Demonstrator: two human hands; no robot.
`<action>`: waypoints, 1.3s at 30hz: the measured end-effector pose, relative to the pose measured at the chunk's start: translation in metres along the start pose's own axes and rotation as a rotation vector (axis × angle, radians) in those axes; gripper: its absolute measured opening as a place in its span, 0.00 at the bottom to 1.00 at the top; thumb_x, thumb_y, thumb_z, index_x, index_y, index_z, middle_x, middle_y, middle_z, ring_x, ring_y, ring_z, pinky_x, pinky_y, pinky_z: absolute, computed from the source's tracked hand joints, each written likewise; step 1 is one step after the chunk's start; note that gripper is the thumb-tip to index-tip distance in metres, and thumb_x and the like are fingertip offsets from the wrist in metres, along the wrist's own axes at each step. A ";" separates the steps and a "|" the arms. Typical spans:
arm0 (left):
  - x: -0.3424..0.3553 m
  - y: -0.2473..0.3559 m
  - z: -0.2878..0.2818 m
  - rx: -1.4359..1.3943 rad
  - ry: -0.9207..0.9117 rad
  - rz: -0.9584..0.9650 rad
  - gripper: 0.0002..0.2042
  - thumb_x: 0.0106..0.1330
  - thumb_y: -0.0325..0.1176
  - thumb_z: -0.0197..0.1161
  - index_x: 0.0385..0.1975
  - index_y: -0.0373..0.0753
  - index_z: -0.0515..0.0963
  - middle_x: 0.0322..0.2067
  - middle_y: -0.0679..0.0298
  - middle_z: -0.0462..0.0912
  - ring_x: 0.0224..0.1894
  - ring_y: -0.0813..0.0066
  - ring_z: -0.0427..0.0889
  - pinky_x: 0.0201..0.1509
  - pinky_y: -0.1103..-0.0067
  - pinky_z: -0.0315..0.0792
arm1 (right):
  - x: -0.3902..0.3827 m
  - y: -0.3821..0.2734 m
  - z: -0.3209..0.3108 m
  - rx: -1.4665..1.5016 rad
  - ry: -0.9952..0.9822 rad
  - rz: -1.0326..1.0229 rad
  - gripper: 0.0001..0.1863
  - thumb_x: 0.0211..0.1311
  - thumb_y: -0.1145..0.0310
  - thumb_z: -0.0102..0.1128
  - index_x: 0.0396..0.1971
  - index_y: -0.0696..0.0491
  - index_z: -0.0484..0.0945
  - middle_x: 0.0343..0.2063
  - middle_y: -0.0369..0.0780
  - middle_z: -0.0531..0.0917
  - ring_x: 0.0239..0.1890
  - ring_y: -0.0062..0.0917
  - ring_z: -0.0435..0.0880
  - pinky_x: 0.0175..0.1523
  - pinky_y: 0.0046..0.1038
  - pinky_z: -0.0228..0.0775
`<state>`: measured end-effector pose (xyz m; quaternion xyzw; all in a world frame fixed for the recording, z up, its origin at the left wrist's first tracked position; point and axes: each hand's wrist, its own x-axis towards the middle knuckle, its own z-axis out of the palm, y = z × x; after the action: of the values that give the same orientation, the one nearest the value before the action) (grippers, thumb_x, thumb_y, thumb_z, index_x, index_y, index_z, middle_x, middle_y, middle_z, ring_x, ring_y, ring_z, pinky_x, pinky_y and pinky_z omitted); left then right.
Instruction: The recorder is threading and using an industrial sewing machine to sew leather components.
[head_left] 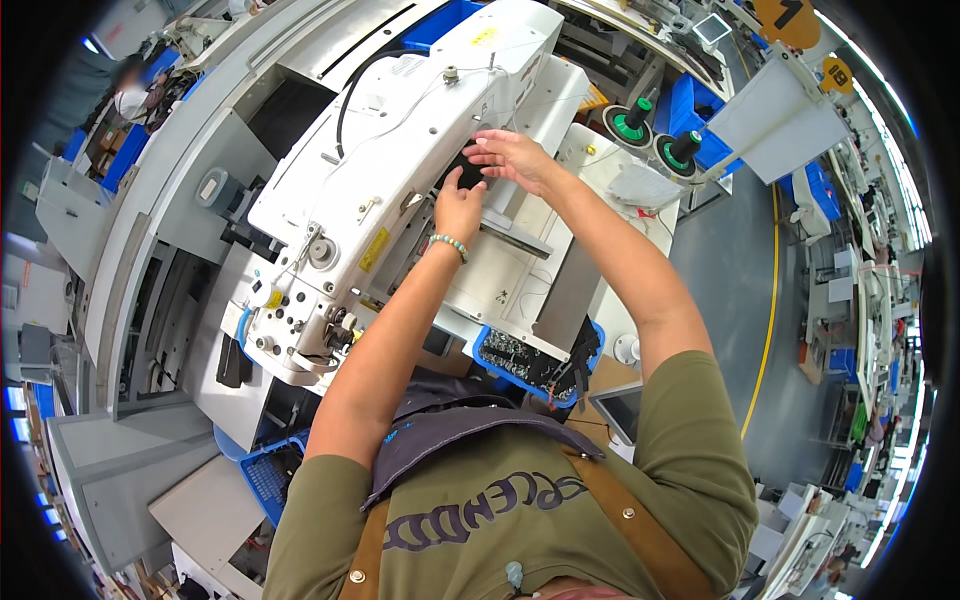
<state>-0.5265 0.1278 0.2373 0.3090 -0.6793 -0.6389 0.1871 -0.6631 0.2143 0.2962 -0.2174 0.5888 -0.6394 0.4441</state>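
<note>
Both my hands are close together beside the long white arm of an industrial sewing machine. A small black piece, perhaps fabric, shows between them; its exact kind is unclear. My left hand, with a beaded bracelet at the wrist, has its thumb and forefinger at the black piece's lower edge. Above and to the right, my right hand reaches in with its fingers stretched out and slightly apart, the tips near the top of the piece. Below the hands, a metal bar crosses the machine's white bed.
A blue tray of small dark pieces hangs before me at the machine's edge. Two green thread cones stand on the right. A blue basket sits lower left. A yellow line marks the walkway at right.
</note>
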 end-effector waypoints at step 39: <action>-0.182 -0.046 -0.132 -0.039 -0.631 -0.423 0.14 0.80 0.40 0.51 0.39 0.39 0.81 0.20 0.78 0.65 0.15 0.94 0.56 0.16 0.89 0.51 | -0.307 0.316 0.035 -1.123 0.829 0.473 0.16 0.63 0.68 0.59 0.44 0.66 0.75 0.44 0.57 0.78 0.46 0.55 0.81 0.51 0.48 0.75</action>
<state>-0.2978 0.1485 0.2332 0.2267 -0.6124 -0.7399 -0.1615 -0.3798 0.4749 0.0800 -0.0199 0.9781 -0.1585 0.1331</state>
